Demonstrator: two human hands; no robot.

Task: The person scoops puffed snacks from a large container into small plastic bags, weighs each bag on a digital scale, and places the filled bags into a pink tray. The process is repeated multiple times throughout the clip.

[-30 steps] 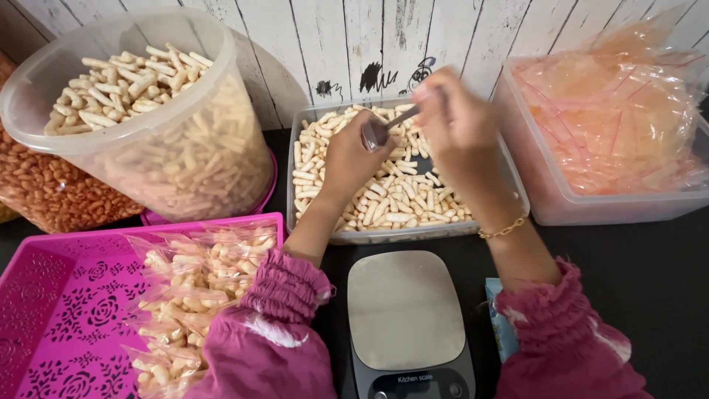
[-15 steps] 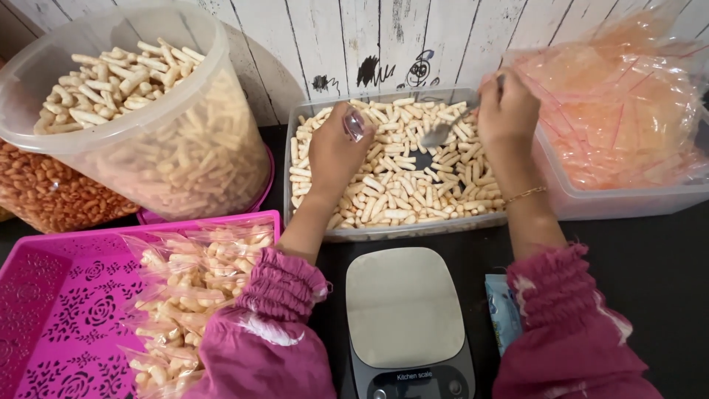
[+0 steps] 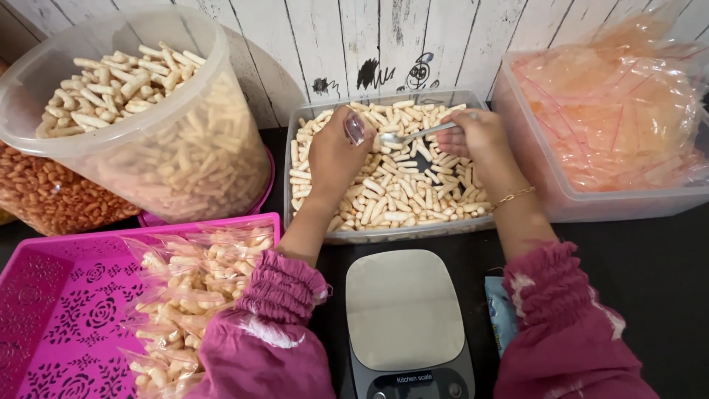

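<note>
At the frame's centre, the right hand (image 3: 476, 137) pinches a metal spoon (image 3: 421, 133) over the clear tray (image 3: 310, 118) of stick snacks (image 3: 391, 192), while the left hand (image 3: 336, 155) clutches a small clear bag (image 3: 354, 127) beside it.

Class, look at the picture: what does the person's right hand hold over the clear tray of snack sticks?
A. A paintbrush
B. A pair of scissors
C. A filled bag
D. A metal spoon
D: the right hand grips a metal spoon by its handle, bowl above the clear tray.
</note>
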